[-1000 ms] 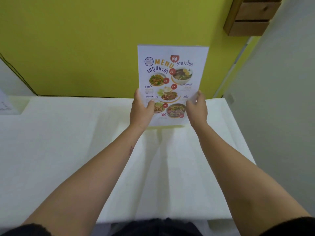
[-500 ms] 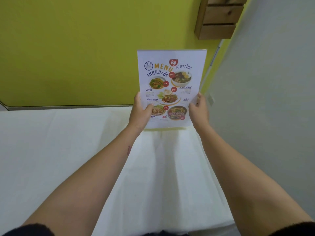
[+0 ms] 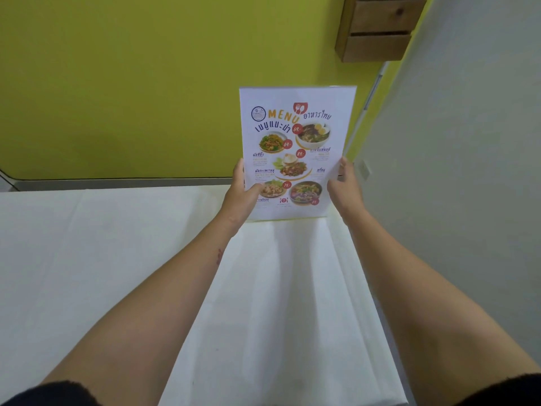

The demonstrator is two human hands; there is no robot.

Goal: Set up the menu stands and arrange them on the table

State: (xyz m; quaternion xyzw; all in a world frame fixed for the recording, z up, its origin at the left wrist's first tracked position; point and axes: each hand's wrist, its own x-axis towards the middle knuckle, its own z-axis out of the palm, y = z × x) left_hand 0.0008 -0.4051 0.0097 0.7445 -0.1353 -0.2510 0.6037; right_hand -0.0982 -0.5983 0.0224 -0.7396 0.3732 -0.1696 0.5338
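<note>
two forearms: they reach forward from the bottom edge over the white table (image 3: 87,259), bare, with dark sleeves at the near end.
table cloth: white, with long fold lines running away from the person; no other stand shows on the part of the table in view.
left hand (image 3: 240,197): fingers closed on the lower left edge of the menu stand (image 3: 297,150), thumb on the front face, the other fingers hidden behind.
right hand (image 3: 344,189): it grips the lower right edge the same way, thumb in front, fingertips partly behind the sheet.
menu stand position: upright, facing the person, at the far right part of the table near the grey wall (image 3: 468,171); the bottom edge looks just at the cloth, but i cannot tell if it touches or is a little above.
behind it: a yellow-green wall (image 3: 131,83) and a wooden box shelf (image 3: 377,27) high on the right.
what has just changed: compared with one second ago, the stand sits closer to the table's right edge, and the grip of both hands is the same.
other difference: the paper seen at the far left edge before is now out of view, and the wooden shelf shows more to the left, so the head has turned right.
meaning for the task: i judge the stand is being placed at its spot; letting go is not yet done.
</note>
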